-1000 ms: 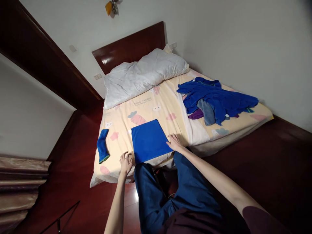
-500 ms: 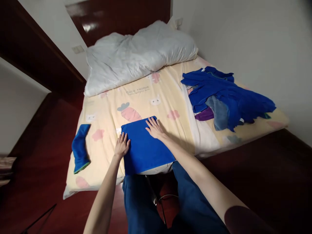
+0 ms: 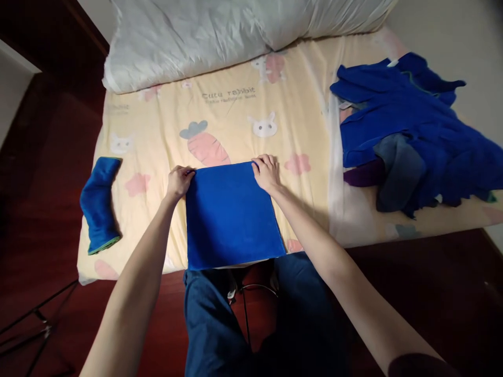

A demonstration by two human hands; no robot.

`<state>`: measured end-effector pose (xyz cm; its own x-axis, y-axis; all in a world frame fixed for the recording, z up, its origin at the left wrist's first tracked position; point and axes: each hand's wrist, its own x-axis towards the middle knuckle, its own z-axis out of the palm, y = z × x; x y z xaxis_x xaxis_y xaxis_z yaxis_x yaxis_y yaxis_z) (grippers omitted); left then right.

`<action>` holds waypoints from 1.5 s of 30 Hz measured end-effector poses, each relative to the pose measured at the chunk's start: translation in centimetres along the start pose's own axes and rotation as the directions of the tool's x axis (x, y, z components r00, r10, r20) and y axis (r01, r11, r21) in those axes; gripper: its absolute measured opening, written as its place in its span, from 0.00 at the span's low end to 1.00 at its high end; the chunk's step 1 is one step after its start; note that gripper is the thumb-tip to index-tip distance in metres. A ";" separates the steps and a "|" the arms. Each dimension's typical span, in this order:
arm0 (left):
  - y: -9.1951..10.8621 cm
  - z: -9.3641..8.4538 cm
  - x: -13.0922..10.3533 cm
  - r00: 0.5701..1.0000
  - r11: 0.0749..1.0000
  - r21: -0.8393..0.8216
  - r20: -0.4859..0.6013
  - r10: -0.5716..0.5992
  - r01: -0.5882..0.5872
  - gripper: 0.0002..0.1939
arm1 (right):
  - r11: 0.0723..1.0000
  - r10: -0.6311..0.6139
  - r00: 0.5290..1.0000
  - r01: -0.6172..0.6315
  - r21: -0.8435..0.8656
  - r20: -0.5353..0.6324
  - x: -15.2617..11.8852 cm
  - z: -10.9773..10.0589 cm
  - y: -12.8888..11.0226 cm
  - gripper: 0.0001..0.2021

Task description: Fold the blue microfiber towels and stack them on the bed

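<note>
Pinching the far left corner of a blue cloth (image 3: 231, 214), the left hand (image 3: 179, 181) has its thumb and fingers pressed together, as the head view shows. The right hand (image 3: 265, 172) curls over the far right corner, with its thumb and fingers closed on the edge. I cannot see the fingertips under that hand. The cloth lies flat and square on the bed (image 3: 157, 136), in front of the person, and its near side comes to the edge of the bed. Just past the cloth, between the hands, a pink carrot (image 3: 206, 149) is printed on the yellow sheet. A white rabbit face (image 3: 264, 125) is printed beyond the right hand.

Over on the left, apart from the left hand, a blue roll (image 3: 100, 201) with a green edge lies near the side of the bed. Far to the right is a messy blue heap (image 3: 424, 125). A grey cloth (image 3: 398, 170) and a purple bit (image 3: 363, 175) poke out of its near side. A puffy white quilt (image 3: 196, 42) lies across the far end. The person's legs (image 3: 208, 319), in blue trousers, are close to the bed, above a dark red floor (image 3: 165, 314).
</note>
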<state>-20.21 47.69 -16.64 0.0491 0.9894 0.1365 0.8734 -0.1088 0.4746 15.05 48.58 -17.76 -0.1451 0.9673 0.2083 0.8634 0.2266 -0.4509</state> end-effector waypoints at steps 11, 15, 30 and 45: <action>1.8 -3.4 1.1 0.977 0.966 -0.207 0.178 -0.115 0.151 0.16 | 0.861 0.184 0.909 -0.333 0.384 0.373 4.4 -3.2 2.4 0.10; 1.8 -3.8 0.4 0.974 0.924 -0.320 0.150 -0.168 0.209 0.19 | 0.754 0.271 0.890 -0.433 0.493 0.367 4.4 -2.4 2.6 0.11; 1.3 2.2 3.5 0.942 0.945 -0.246 -0.202 -0.267 0.215 0.13 | 0.889 0.130 0.991 -0.103 0.446 -0.028 8.3 3.6 5.4 0.22; 9.1 4.6 -1.1 0.980 0.980 0.042 0.052 0.193 -0.195 0.34 | 0.944 -0.327 0.917 0.325 0.046 0.228 1.4 2.3 -6.9 0.26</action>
<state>-10.13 46.04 -16.46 0.2418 0.9535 0.1798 0.8664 -0.2956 0.4024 7.74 48.63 -16.32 -0.5258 0.8390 0.1405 0.7458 0.5341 -0.3981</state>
